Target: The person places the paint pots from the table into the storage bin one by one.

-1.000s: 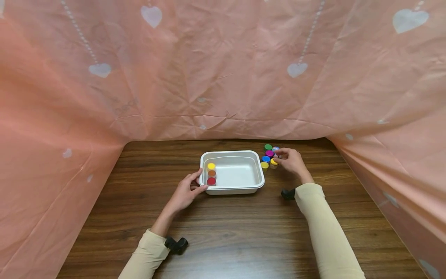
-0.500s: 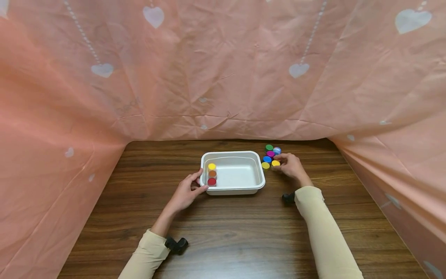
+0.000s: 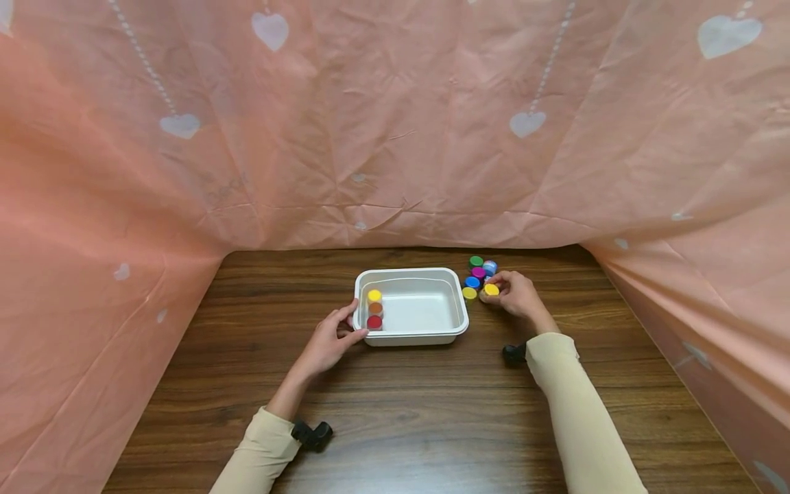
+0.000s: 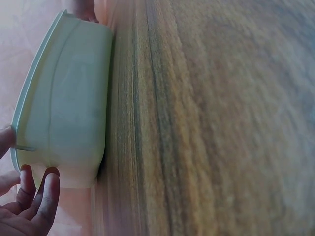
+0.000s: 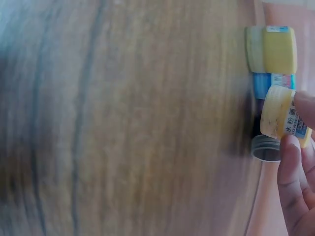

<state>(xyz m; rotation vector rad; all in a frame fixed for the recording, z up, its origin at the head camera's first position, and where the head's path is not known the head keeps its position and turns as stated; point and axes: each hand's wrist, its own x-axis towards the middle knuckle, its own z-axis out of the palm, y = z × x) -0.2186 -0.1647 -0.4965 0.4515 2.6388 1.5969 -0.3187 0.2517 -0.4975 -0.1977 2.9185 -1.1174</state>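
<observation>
My left hand (image 3: 326, 344) grips the near left corner of a white plastic tray (image 3: 412, 339), its fingertips against the outer wall in the left wrist view. Inside the tray, along its left side, stand three small paint jars with yellow (image 3: 374, 296), orange (image 3: 375, 309) and red (image 3: 374, 322) tops. Right of the tray, my right hand (image 3: 520, 299) pinches a yellow-lidded paint jar (image 3: 491, 290) between thumb and fingers. In the right wrist view this held jar (image 5: 278, 112) is tilted and shows a printed label. It appears lifted off the table.
Several other paint jars cluster beside the tray: a dull yellow one (image 3: 470, 294), a blue one (image 3: 472, 283), a purple one (image 3: 478, 273), a green one (image 3: 476, 261) and a light blue one (image 3: 489, 267). A pink curtain (image 3: 395, 137) surrounds the wooden table (image 3: 395, 412).
My right hand has taken hold of the yellow-lidded jar and drawn it slightly right, away from the other jars. My left hand and the tray have stayed put.
</observation>
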